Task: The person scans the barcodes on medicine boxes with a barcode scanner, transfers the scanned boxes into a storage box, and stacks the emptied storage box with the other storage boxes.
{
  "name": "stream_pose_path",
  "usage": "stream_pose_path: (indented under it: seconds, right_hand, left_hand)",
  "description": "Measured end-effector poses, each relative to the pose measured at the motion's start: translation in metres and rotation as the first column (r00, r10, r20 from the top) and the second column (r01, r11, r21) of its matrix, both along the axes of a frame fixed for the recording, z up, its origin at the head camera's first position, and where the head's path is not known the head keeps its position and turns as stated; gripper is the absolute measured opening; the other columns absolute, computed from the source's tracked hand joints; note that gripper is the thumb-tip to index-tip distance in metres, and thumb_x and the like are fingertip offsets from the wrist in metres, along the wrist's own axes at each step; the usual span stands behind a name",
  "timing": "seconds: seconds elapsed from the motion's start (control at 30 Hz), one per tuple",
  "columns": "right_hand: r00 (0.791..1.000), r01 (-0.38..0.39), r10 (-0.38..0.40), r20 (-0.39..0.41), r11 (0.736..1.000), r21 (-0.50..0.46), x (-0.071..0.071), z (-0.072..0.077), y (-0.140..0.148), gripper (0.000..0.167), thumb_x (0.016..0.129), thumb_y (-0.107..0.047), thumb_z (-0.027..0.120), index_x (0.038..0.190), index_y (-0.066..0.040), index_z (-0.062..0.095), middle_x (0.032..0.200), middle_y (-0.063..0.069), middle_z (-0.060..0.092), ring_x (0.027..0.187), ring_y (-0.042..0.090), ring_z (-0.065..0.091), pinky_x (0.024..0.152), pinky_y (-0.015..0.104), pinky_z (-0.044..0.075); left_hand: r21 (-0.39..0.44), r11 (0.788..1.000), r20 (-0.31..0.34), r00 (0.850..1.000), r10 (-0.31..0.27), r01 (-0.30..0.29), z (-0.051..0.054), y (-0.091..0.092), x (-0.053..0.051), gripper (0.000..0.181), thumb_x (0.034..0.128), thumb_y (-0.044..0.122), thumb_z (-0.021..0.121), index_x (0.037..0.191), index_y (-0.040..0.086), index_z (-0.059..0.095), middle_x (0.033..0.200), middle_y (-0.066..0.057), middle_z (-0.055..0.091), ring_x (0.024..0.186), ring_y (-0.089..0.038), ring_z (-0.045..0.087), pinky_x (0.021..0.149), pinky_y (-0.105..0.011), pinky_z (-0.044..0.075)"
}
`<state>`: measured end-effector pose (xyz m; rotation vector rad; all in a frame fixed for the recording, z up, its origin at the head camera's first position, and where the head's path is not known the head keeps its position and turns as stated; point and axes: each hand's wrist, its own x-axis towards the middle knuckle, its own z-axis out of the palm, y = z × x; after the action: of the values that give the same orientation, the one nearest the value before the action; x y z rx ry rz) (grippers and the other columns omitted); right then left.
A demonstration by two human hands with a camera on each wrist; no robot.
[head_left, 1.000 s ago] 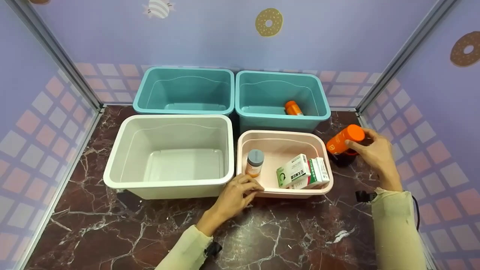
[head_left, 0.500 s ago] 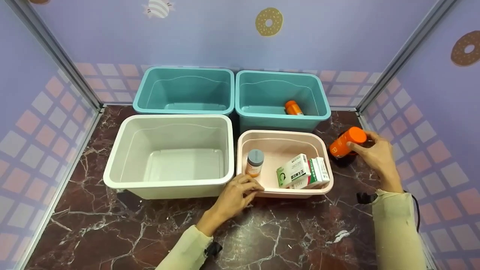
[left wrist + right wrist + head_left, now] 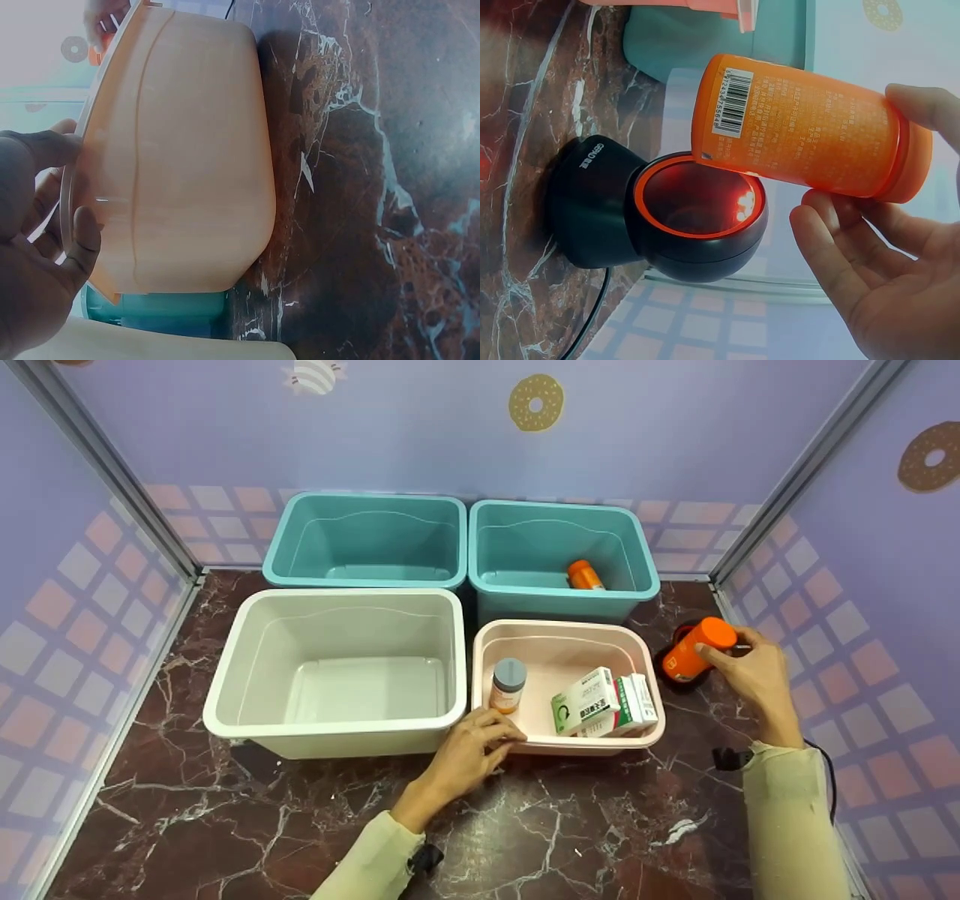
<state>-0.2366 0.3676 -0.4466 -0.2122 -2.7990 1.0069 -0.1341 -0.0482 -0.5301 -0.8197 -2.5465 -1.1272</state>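
An orange bottle point(image 3: 690, 651) is pinched near its cap by my right hand point(image 3: 754, 679), tilted over a black scanner point(image 3: 679, 684). In the right wrist view the bottle point(image 3: 802, 131) shows its barcode, beside the scanner's point(image 3: 697, 202) red-lit window; the right hand point(image 3: 900, 262) has thumb and fingers on opposite sides. My left hand point(image 3: 469, 754) grips the near rim of the pink bin point(image 3: 570, 742), also seen in the left wrist view with the left hand point(image 3: 45, 217). Inside that bin are a grey-capped bottle point(image 3: 508, 686) and several medicine boxes point(image 3: 589, 701).
A white bin point(image 3: 337, 727) stands left of the pink one. Behind are two teal bins, the left one point(image 3: 367, 583) and the right one point(image 3: 562, 594), which holds an orange bottle point(image 3: 584, 575). A cable point(image 3: 589, 319) runs from the scanner. Patterned walls enclose the marble tabletop point(image 3: 480, 840).
The held orange bottle has moved slightly right and down in the head view, and its angle has changed a little. My left hand has kept its place on the rim.
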Motion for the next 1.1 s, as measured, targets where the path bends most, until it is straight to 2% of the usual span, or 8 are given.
stream_pose_path:
  seconds: [0.33,0.77,1.1]
  right_hand:
    - [0.999,0.032,-0.032,0.009,0.999,0.013,0.002,-0.003,0.002,0.071,0.085,-0.052,0.072,0.133,-0.001,0.059,0.126,0.026,0.064,0.109,0.037,0.059,0.085,0.034,0.041]
    - [0.993,0.116,-0.116,0.003,0.993,0.0,0.003,-0.007,0.004,0.07,0.084,-0.052,0.072,0.127,0.001,0.062,0.122,0.026,0.066,0.106,0.036,0.058,0.082,0.034,0.042]
    - [0.986,0.166,-0.166,-0.013,0.986,0.003,0.0,-0.013,0.006,0.073,0.085,-0.053,0.071,0.13,0.003,0.06,0.125,0.027,0.065,0.112,0.042,0.058,0.096,0.049,0.043]
  left_hand:
    - [0.002,1.0,-0.002,1.0,0.001,-0.001,0.0,0.0,0.0,0.017,0.0852,0.011,0.077,0.1,0.019,0.078,0.103,0.005,0.071,0.103,-0.017,0.061,0.096,-0.033,0.051]
    - [-0.001,1.0,0.011,1.0,-0.003,0.003,0.0,0.0,0.0,0.017,0.0847,0.01,0.077,0.1,0.019,0.078,0.104,0.004,0.071,0.104,-0.018,0.062,0.097,-0.034,0.051]
    - [0.007,1.0,-0.008,1.0,-0.008,0.008,-0.001,0.0,0.0,0.017,0.0849,0.01,0.077,0.1,0.019,0.078,0.103,0.004,0.072,0.101,-0.018,0.062,0.095,-0.032,0.051]
